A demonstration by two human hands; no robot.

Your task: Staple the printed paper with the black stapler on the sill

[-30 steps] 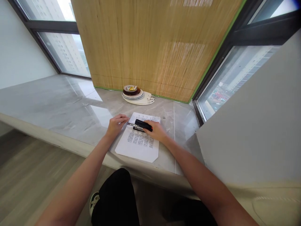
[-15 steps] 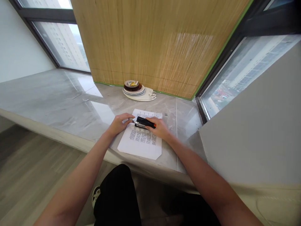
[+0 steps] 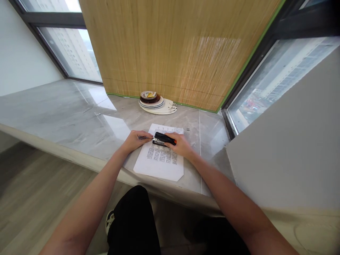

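A printed sheet of paper (image 3: pixel 160 159) lies on the grey marble ledge (image 3: pixel 66 117) in front of me. On its upper part rests a black stapler (image 3: pixel 165 139) with an orange end. My right hand (image 3: pixel 182 145) is wrapped round the stapler's rear. My left hand (image 3: pixel 136 140) is at the sheet's left edge, its fingers pinched on a thin metal piece at the stapler's front tip.
A stack of plates (image 3: pixel 156 102) with a small bowl on top stands at the back against a bamboo blind (image 3: pixel 172 49). A grey wall (image 3: pixel 287 141) closes the right side. Windows flank the blind. My dark-clothed knee (image 3: pixel 132 219) is below the ledge.
The view has shifted slightly. My left fingers have closed in on the stapler's front tip. The right hand stays on the stapler.
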